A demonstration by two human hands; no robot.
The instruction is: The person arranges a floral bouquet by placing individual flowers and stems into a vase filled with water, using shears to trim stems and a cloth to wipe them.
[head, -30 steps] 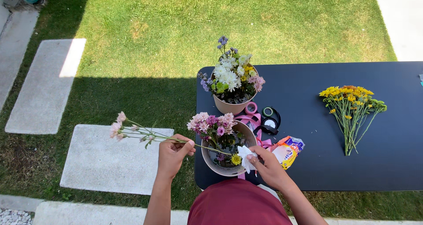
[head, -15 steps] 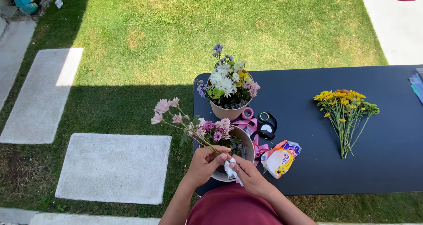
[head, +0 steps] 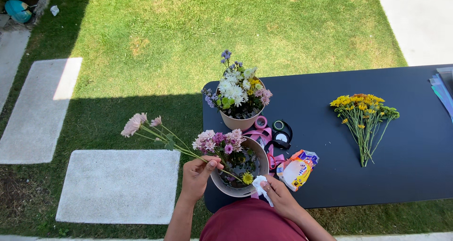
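Stems (head: 160,138) of pink blooms sat pinched in my left hand (head: 199,176), slanting over the near pot (head: 261,170). My right hand (head: 279,196) was closed on a white wad (head: 260,184) at the rim; I judged a low grip and steep angle best for seating them.

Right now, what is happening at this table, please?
A person stands at a black table on the grass. The left hand holds pink flower stems slanting toward the near pot, which already has flowers in it. The right hand pinches a white tissue at the pot's rim. A second, fuller pot stands behind.
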